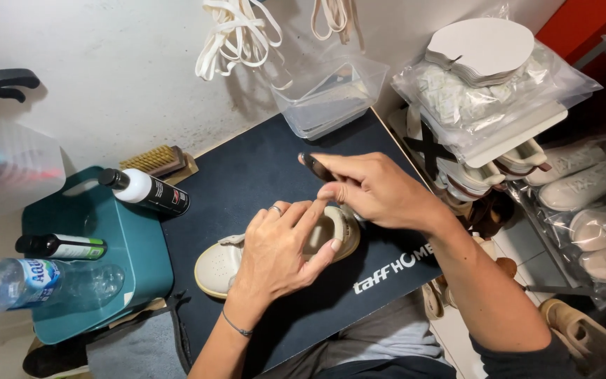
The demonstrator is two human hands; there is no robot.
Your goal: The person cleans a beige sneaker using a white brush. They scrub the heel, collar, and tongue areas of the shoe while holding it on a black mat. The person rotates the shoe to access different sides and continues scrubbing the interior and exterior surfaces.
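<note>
Small shoe-cleaning workshop, dark work mat on a lap board, bristle brush, cleaner bottles on teal tub, laces hung on wall, bagged sneakers shelved, stacked insoles

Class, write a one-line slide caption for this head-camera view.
Left hand steadies a white shoe on a dark mat while the right hand pinches a small dark tool above it.

You've got one shoe under your left hand, three bottles left of it, one brush.
</note>
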